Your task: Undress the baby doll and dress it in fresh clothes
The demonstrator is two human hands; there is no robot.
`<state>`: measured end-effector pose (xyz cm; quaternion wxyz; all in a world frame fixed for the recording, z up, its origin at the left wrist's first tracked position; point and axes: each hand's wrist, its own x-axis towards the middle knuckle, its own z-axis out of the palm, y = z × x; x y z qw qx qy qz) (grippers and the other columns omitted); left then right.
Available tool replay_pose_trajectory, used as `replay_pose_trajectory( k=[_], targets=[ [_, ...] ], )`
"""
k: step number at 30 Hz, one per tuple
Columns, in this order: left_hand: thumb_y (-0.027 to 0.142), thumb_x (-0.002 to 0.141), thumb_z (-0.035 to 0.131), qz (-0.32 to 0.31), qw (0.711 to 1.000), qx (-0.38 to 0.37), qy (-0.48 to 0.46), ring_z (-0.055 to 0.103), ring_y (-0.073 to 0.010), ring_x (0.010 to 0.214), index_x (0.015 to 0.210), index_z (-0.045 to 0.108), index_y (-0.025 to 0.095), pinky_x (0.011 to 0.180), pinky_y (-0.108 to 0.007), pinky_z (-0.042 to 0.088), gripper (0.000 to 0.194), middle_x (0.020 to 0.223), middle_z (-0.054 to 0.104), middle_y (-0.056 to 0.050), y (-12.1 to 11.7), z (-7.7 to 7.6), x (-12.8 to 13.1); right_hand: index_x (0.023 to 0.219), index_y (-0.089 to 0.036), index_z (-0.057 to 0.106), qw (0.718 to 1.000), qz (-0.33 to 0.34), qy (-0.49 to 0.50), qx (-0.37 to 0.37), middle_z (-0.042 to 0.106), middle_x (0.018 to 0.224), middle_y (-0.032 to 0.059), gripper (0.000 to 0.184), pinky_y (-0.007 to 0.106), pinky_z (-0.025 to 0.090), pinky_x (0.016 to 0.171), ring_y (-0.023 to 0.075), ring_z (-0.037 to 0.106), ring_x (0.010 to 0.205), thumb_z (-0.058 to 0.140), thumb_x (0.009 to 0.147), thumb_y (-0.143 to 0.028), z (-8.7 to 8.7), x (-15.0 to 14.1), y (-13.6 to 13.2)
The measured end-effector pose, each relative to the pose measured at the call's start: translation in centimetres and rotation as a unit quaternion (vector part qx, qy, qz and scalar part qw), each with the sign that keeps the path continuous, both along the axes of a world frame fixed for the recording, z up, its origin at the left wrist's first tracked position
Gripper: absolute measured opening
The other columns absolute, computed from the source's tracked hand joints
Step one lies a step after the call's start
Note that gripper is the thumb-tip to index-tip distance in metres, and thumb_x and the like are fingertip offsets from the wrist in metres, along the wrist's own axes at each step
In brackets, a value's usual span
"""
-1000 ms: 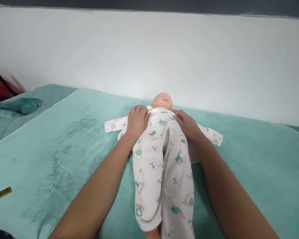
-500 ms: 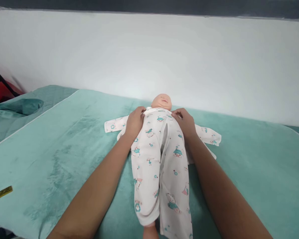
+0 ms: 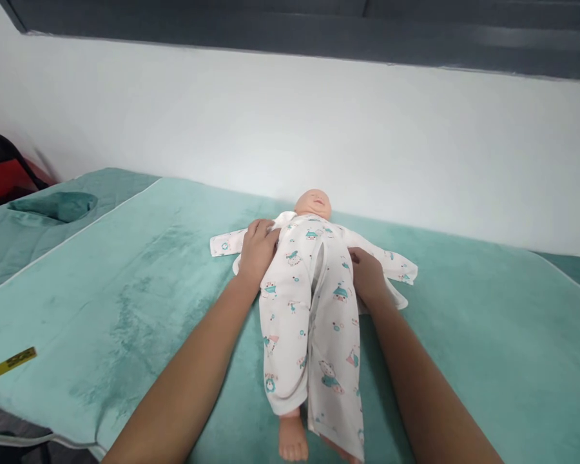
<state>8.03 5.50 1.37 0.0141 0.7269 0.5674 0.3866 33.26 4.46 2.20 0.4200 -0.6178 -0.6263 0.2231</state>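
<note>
A baby doll (image 3: 314, 203) lies on its back, head toward the wall. White printed baby trousers (image 3: 286, 322) cover its legs and reach high up its front. Under them is a matching long-sleeved baby shirt (image 3: 399, 265), its sleeves spread out to both sides. My left hand (image 3: 260, 248) is at the left edge of the trousers near the waist, fingers curled on the fabric. On the other side, my right hand (image 3: 368, 274) is closed at the trousers' right edge, lower down, its fingertips partly hidden. One bare doll foot (image 3: 292, 439) shows below the left trouser leg.
A teal plush cover (image 3: 140, 309) lies under the doll. A white wall (image 3: 290, 122) with a dark ledge (image 3: 290, 32) rises behind. At the left are a teal cushion-like piece (image 3: 55, 205), a red and black item (image 3: 4, 174) and a yellow strip (image 3: 8, 365).
My right hand has moved down along the trousers' side from near the chest. My left hand has shifted slightly down. The view has tilted up, and more of the doll's feet shows.
</note>
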Motion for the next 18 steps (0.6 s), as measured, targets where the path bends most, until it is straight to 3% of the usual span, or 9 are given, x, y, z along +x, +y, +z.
replay_pose_trajectory(
  k=[3,7,12,16,18],
  targets=[
    [0.014,0.085,0.05,0.007,0.997,-0.068,-0.042,0.056,-0.0285,0.108,0.104,0.068,0.018,0.094,-0.044,0.045,0.026,0.108,0.067,-0.013,-1.6,0.6,0.4,0.08,-0.021,0.074,0.997,0.06,0.015,-0.052,0.075,0.087,0.0063,0.02,0.039,0.049,0.076,0.0282,0.065,0.09,0.058,0.071,-0.028,0.5,0.6,-0.1],
    [0.014,0.078,0.054,-0.013,0.963,-0.175,-0.203,0.063,-0.0226,0.086,0.104,0.065,0.02,0.084,-0.036,0.047,0.028,0.089,0.071,-0.006,-2.8,0.9,0.6,0.088,-0.022,0.076,0.976,0.133,0.12,-0.121,0.076,0.09,0.0046,0.025,0.04,0.053,0.075,0.0276,0.067,0.086,0.061,0.067,-0.026,1.0,0.9,0.1],
    [0.017,0.073,0.058,-0.016,0.881,-0.271,-0.388,0.061,-0.0172,0.072,0.094,0.064,0.018,0.066,-0.028,0.045,0.021,0.08,0.069,-0.003,-2.6,1.0,0.6,0.091,-0.025,0.075,0.935,0.189,0.234,-0.188,0.076,0.092,0.0037,0.028,0.044,0.056,0.076,0.0284,0.068,0.083,0.067,0.064,-0.025,1.2,0.9,0.0],
    [0.023,0.074,0.063,-0.056,0.807,-0.348,-0.474,0.056,-0.0139,0.06,0.086,0.064,0.017,0.055,-0.026,0.041,0.013,0.073,0.067,-0.003,-3.2,1.7,0.9,0.085,-0.024,0.074,0.933,0.186,0.243,-0.189,0.075,0.089,0.0045,0.024,0.046,0.057,0.077,0.0302,0.068,0.087,0.072,0.061,-0.027,2.0,0.7,-0.5],
    [0.024,0.076,0.064,-0.078,0.783,-0.366,-0.496,0.053,-0.0123,0.056,0.082,0.064,0.017,0.053,-0.025,0.04,0.01,0.069,0.065,-0.002,-3.7,2.1,1.1,0.085,-0.023,0.074,0.937,0.173,0.24,-0.186,0.075,0.089,0.0055,0.026,0.046,0.057,0.079,0.031,0.068,0.09,0.076,0.06,-0.031,2.5,0.6,-0.8]
  ],
)
